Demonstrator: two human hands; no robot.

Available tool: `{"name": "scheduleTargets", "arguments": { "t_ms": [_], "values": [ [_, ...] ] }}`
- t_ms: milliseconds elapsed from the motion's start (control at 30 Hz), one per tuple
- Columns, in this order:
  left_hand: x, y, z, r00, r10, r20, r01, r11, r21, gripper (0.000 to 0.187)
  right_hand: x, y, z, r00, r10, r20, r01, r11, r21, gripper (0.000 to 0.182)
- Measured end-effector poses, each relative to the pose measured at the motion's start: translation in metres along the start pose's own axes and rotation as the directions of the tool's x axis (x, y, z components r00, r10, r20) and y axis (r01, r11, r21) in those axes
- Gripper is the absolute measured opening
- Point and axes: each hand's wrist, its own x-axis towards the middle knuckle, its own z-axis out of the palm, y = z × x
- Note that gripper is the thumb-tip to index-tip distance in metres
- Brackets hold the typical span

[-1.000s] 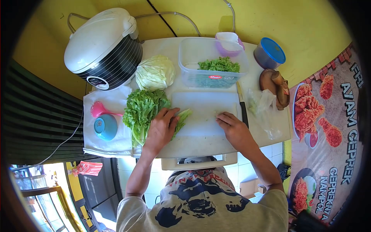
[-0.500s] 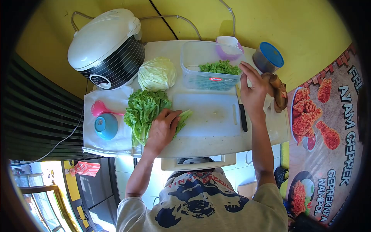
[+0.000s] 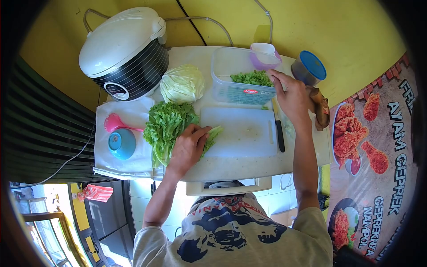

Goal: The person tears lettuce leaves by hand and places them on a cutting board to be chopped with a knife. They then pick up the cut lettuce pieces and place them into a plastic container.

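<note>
My left hand (image 3: 189, 147) is curled over a lettuce leaf (image 3: 215, 135) at the left edge of the white cutting board (image 3: 238, 131). A leafy green lettuce bunch (image 3: 167, 120) lies just beyond that hand. My right hand (image 3: 291, 93) is at the right end of a clear plastic container (image 3: 222, 91), fingertips over its rim and thumb apart; I see nothing held in it. Cut lettuce (image 3: 252, 78) is inside the container. A black-handled knife (image 3: 279, 135) rests along the board's right edge.
A rice cooker (image 3: 124, 55) stands back left beside a pale cabbage (image 3: 182, 83). A blue bowl (image 3: 122, 143) and pink ladle (image 3: 114, 122) lie on white cloth. Behind are a purple bowl (image 3: 266, 58), a blue-lidded tub (image 3: 310, 67) and a brown item (image 3: 321, 109).
My right hand has shifted slightly left, its fingertips now over the container's right rim. A small green scrap shows below the container near the knife. My left hand stays on the leaf.
</note>
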Motion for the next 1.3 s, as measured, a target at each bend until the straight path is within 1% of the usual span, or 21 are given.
{"name": "scheduleTargets", "arguments": {
  "t_ms": [100,133,200,233,300,400,433,533,633,733,833,967,1067,1100,1200,1300],
  "values": [
    [-0.001,0.000,-0.001,1.000,0.004,0.000,-0.004,1.000,-0.015,0.024,-0.013,-0.016,-0.005,0.957,-0.121,-0.264,0.140,0.989,0.052,0.015],
    [-0.001,0.000,0.000,1.000,0.005,-0.007,-0.005,1.000,-0.017,0.025,-0.026,-0.020,-0.007,0.973,-0.013,-0.229,0.023,0.999,0.043,0.014],
    [-0.001,-0.002,0.000,1.000,0.009,-0.025,-0.009,1.000,-0.015,0.025,-0.051,-0.021,-0.014,0.967,0.197,-0.163,-0.198,0.980,0.010,0.012],
    [-0.002,-0.003,0.000,1.000,0.013,-0.029,-0.013,1.000,-0.014,0.025,-0.055,-0.013,-0.014,0.985,0.169,-0.035,-0.170,0.985,-0.037,0.013],
    [-0.002,-0.003,0.002,1.000,0.013,-0.019,-0.013,1.000,-0.014,0.025,-0.071,0.007,-0.006,0.967,0.138,0.213,-0.113,0.986,-0.125,0.016],
    [0.001,-0.003,0.001,1.000,0.013,-0.003,-0.013,1.000,-0.009,0.025,-0.084,0.026,0.020,0.938,0.127,0.323,-0.053,0.972,-0.229,0.020],
    [0.000,-0.002,0.001,1.000,0.015,-0.006,-0.015,1.000,-0.009,0.025,-0.085,0.026,0.022,0.928,0.117,0.353,-0.038,0.974,-0.223,0.023],
    [0.000,-0.003,0.001,1.000,0.016,-0.017,-0.016,1.000,-0.012,0.025,-0.089,0.026,0.027,0.933,0.156,0.324,-0.088,0.973,-0.213,0.024],
    [0.000,-0.001,0.001,1.000,0.017,-0.010,-0.017,1.000,-0.004,0.025,-0.086,0.027,0.028,0.937,0.130,0.324,-0.077,0.982,-0.174,0.024],
    [0.000,-0.002,0.001,1.000,0.015,-0.009,-0.015,1.000,-0.006,0.024,-0.082,0.004,0.011,0.933,0.150,0.328,-0.101,0.982,-0.160,0.018],
    [0.000,0.000,0.000,1.000,0.003,-0.014,-0.003,1.000,0.004,0.024,-0.073,-0.026,-0.009,0.988,0.077,0.132,-0.080,0.996,0.023,0.016],
    [0.001,0.002,0.000,1.000,0.008,-0.008,-0.008,1.000,0.012,0.025,-0.043,-0.025,-0.018,0.995,0.014,-0.095,0.000,0.989,0.145,0.020],
    [0.001,0.001,0.002,0.999,0.032,-0.015,-0.032,0.999,0.023,0.024,-0.025,-0.007,-0.002,0.984,-0.013,-0.176,0.045,0.984,0.174,0.020],
    [0.002,0.001,0.001,1.000,0.021,-0.010,-0.021,1.000,0.013,0.024,-0.020,-0.004,0.003,0.977,-0.066,-0.204,0.091,0.989,0.116,0.018],
    [0.000,0.001,0.001,1.000,-0.009,-0.002,0.009,1.000,-0.014,0.022,-0.023,-0.012,0.004,0.967,-0.071,-0.245,0.091,0.993,0.075,0.022],
    [-0.001,0.000,0.001,1.000,-0.028,-0.012,0.028,0.999,-0.028,0.022,-0.052,-0.018,-0.004,0.976,0.115,-0.183,-0.096,0.989,0.113,0.036]
  ]
}}
